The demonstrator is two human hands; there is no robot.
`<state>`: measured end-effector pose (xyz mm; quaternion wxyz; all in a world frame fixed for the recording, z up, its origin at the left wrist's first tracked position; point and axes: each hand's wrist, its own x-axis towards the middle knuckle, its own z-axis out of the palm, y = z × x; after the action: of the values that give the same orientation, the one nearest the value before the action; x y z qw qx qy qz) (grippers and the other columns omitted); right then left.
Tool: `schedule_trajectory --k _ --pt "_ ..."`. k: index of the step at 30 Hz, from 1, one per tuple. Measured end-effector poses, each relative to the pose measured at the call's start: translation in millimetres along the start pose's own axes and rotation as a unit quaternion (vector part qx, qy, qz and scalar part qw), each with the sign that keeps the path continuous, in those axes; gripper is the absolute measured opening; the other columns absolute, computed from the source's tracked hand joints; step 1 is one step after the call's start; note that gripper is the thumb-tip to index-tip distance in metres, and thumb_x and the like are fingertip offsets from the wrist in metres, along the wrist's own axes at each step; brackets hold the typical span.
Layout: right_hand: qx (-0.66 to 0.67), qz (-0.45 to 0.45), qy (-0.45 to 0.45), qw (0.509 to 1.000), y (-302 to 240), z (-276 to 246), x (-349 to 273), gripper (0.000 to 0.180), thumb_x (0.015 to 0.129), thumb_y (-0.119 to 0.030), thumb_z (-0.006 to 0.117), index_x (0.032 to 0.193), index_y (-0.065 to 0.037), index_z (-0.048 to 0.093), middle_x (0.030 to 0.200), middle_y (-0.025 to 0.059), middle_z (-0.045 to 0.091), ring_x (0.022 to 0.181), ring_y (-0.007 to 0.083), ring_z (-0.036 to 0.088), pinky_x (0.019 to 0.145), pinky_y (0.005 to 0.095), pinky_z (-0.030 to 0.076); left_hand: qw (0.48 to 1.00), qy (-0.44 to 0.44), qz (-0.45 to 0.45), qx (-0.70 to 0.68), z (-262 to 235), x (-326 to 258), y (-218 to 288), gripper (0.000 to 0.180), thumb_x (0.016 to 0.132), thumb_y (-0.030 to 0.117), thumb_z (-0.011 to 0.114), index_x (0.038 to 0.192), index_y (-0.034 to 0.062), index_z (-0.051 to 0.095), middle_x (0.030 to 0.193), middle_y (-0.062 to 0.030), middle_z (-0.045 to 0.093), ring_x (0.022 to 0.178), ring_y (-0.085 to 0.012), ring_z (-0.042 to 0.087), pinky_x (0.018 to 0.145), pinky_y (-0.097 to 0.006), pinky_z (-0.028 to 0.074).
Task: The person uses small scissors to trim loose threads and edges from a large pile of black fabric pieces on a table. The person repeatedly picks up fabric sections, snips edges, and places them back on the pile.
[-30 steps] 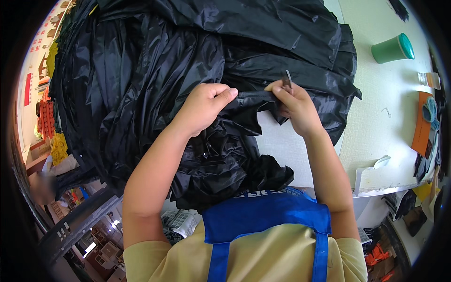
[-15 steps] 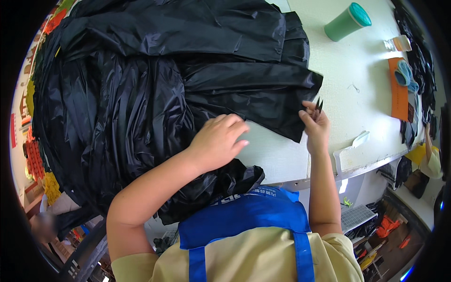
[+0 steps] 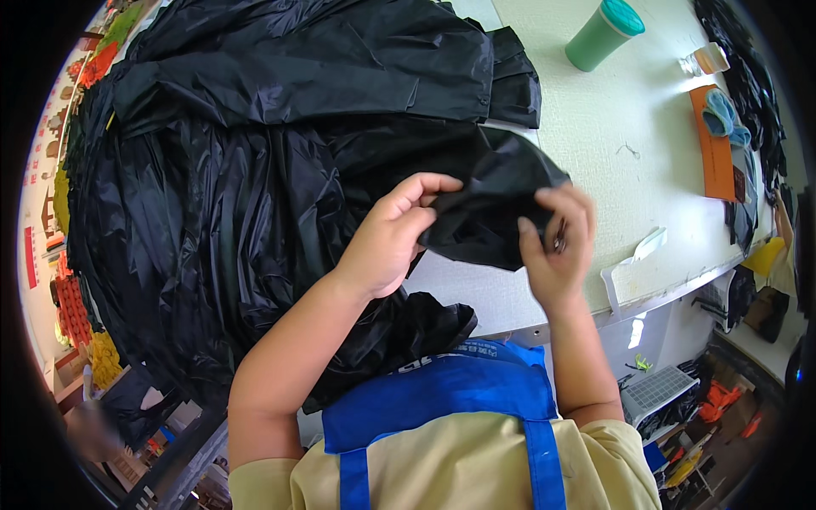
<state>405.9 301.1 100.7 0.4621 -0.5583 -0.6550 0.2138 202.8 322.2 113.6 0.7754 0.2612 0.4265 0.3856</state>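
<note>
Black cloth (image 3: 195, 212): heaped over the left and far middle of the table, in long glossy folds, with a near end bunched by the blue apron (image 3: 438, 395); the table likely bears most of the weight, so only one part needs lifting.
Left hand (image 3: 387, 234): near the middle, thumb and fingers pinching the left side of a raised flap, probably to stop it sliding back into the heap.
Raised flap (image 3: 493, 174): part of that cloth, lifted off the table between both hands and bowed into a hollow, apparently so its edge can be reached.
Right hand (image 3: 558, 242): at the flap's right side, fingers curled and thumb apart from them; motion blurs the tips, so I cannot tell whether they also grip the cloth.
Small dark tool (image 3: 560, 238): tucked within the right fingers, perhaps to leave the thumb and forefinger usable.
Pale table (image 3: 586, 144): its surface shows right of the folds.
Green cup (image 3: 599, 38): far right, apart from the cloth, presumably where sleeves won't knock it.
Small jar (image 3: 705, 59): right of the cup, near the table's right side.
Orange board (image 3: 712, 161): nearer than the jar, with a blue rag (image 3: 721, 115) lying against it, likely put aside there.
</note>
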Motion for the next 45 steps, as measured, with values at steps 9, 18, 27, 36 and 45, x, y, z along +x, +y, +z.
schedule_trajectory --k 9,18,27,36,45 --pt "0.064 0.093 -0.066 0.991 1.5 -10.4 60.5 0.015 0.084 0.001 0.060 0.098 -0.004 0.060 0.076 0.0026 0.060 0.069 0.0082 0.052 0.065 0.0215 0.043 0.955 0.009 0.146 0.257 -11.2 -25.2 25.2 0.035 0.077 0.017 0.076 0.104 0.0030 0.059 0.086 -0.0011 0.054 0.081 -0.0096 0.050 0.074 -0.025 0.042" --pt "0.393 0.348 -0.284 0.802 -9.7 -19.7 76.3 0.014 0.085 -0.017 0.064 0.093 -0.007 0.059 0.066 -0.0095 0.040 0.053 0.0011 0.031 0.046 0.0175 0.023 0.986 0.075 0.114 0.097 -26.2 -42.0 48.0 0.021 0.091 0.016 0.058 0.089 -0.0038 0.062 0.085 -0.0034 0.062 0.083 -0.0086 0.055 0.078 -0.022 0.042" --pt "0.377 0.291 -0.315 0.821 -28.2 -16.3 66.4 0.012 0.090 -0.012 0.061 0.099 -0.006 0.056 0.069 -0.0089 0.044 0.058 -0.0001 0.035 0.050 0.0170 0.027 0.747 0.024 0.297 0.594 14.4 -49.1 66.9 0.071 0.066 0.030 0.077 0.126 0.0016 0.049 0.109 -0.0106 0.060 0.101 -0.0252 0.057 0.099 -0.038 0.037" --pt "0.218 0.211 -0.210 0.930 -40.9 -22.9 40.3 0.050 0.068 -0.006 0.076 0.110 -0.005 0.049 0.071 -0.0037 0.046 0.054 0.0022 0.029 0.049 0.0199 0.027 0.898 0.051 0.155 0.410 26.2 -17.4 47.1 0.015 0.081 0.006 0.068 0.092 0.0017 0.060 0.081 0.0020 0.061 0.078 -0.0031 0.051 0.072 -0.021 0.043" --pt "0.386 0.341 -0.300 0.803 1.9 -14.2 42.2 0.036 0.075 0.001 0.063 0.109 -0.001 0.051 0.082 0.0026 0.062 0.073 0.0061 0.053 0.062 0.0195 0.039 0.912 0.030 0.109 0.394 13.1 -8.1 40.1 0.036 0.080 -0.001 0.055 0.115 0.0029 0.052 0.099 -0.0044 0.060 0.090 -0.0089 0.055 0.080 -0.025 0.045"
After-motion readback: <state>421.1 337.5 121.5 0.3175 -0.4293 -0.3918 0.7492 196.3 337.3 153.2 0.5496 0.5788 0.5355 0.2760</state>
